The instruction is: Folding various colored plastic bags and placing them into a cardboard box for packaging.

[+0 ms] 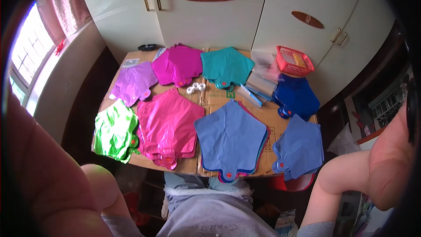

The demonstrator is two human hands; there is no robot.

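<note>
Both my hands are raised close to the camera, away from the table. My left hand [48, 171] fills the left edge, dark and blurred. My right hand [388, 162] is bent up at the right edge, its fingers mostly cut off. Neither visibly holds anything. Below lie stacks of flat, star-shaped foil balloons: green [116, 131], light purple [133, 83], magenta [177, 65], teal [227, 66], dark blue [296, 96], pink [169, 123] and pale blue [300, 147]. At the front middle, another pale blue balloon [232, 136] tops a stack with several colours showing beneath.
Flattened cardboard [193, 98] covers the table. Small white rolls [196, 88] sit mid-table, near clear plastic packets [263, 83] with blue strips. A red basket [294, 61] stands back right, a black object [147, 47] back left. White cabinets [210, 22] rise behind; a window is left.
</note>
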